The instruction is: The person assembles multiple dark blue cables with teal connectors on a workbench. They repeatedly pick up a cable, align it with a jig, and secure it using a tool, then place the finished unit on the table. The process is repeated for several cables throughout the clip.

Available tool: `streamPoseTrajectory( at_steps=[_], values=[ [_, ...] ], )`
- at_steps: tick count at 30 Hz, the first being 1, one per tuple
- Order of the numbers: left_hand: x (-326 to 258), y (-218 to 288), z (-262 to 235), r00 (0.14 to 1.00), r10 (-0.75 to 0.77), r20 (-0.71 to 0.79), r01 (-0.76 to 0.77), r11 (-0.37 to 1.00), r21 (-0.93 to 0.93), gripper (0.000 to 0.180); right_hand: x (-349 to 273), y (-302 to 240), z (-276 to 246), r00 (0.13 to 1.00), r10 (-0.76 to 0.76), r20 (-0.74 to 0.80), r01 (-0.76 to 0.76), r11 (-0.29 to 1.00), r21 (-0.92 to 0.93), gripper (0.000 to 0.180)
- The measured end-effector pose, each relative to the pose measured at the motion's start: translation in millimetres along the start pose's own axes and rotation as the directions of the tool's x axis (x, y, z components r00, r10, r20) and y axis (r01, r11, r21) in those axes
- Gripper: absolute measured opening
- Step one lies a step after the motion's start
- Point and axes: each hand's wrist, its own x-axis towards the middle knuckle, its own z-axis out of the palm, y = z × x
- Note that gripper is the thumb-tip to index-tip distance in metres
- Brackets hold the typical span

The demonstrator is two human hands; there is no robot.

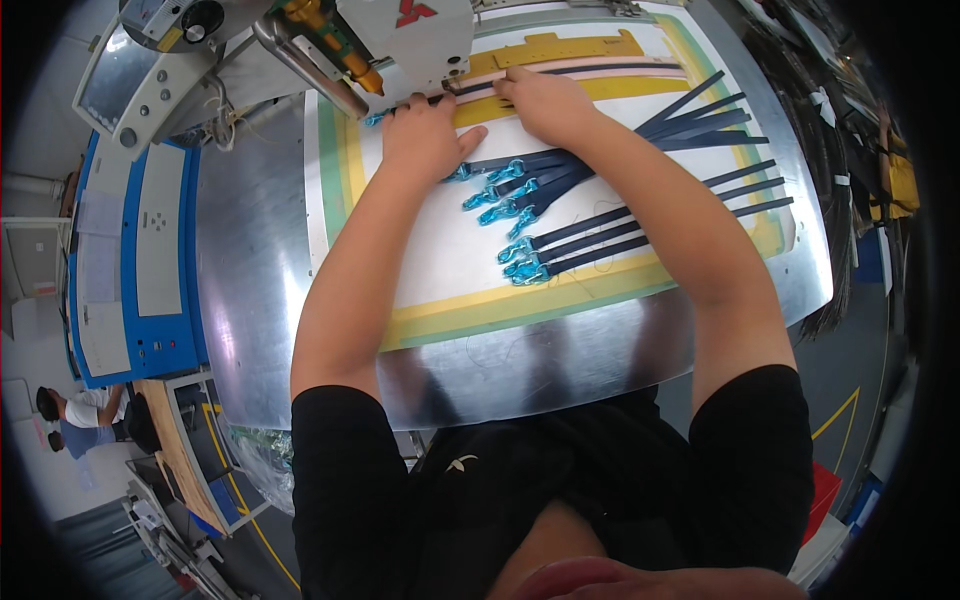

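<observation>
A dark navy strap (pixel 600 69) lies lengthwise along a pink strip within a yellow template (pixel 570 48), beneath the head of a sewing machine (pixel 410 45). My left hand (pixel 425 138) rests near the strap's left end, fingers laid forward and thumb spread wide. Further right, my right hand (pixel 548 106) has its fingers bent together at the strap beside the needle area; their tips are partly hidden. A blue plastic-wrapped hook (pixel 374 120) shows left of my left hand. Closer to me lie several loose navy straps (pixel 575 185) with blue-wrapped hooks (pixel 522 265), some passing under my right forearm.
A white sheet edged with yellow and green tape (pixel 450 318) covers the metal table (pixel 255 250). A control panel (pixel 125 85) hangs at upper left, above a blue and white cabinet (pixel 135 250). Dark bundled straps (pixel 835 200) hang at right. Two people (pixel 85 412) are far left.
</observation>
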Motion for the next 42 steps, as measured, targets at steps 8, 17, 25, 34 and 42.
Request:
streamPoseTrajectory(
  at_steps=[8, 17, 25, 34, 42],
  values=[
    [4.1, 2.1, 7.2, 1.000, -0.020, -0.013, 0.021, 1.000, 0.005, 0.081, 3.7, 2.5, -16.7, 0.996, -0.018, 0.091, 0.018, 1.000, 0.000, 0.034],
    [0.9, 13.9, -8.4, 0.995, -0.086, 0.052, 0.086, 0.996, 0.020, 0.078, -17.4, 73.1, -34.0, 0.990, 0.055, 0.131, -0.039, 0.992, -0.122, 0.043],
    [9.5, 22.2, -3.4, 0.995, -0.098, 0.020, 0.097, 0.995, 0.021, 0.080, -21.5, 77.6, -32.7, 0.991, 0.046, 0.130, -0.032, 0.994, -0.103, 0.048],
    [24.8, 45.1, -18.0, 0.989, -0.091, 0.119, 0.091, 0.996, 0.007, 0.079, -17.0, 71.6, -34.4, 0.995, -0.014, 0.098, 0.024, 0.995, -0.095, 0.047],
    [20.2, 76.6, -33.5, 0.991, -0.111, 0.079, 0.110, 0.994, 0.010, 0.078, -18.0, 79.0, -27.7, 0.996, -0.062, 0.064, 0.066, 0.996, -0.067, 0.046]
  ],
)
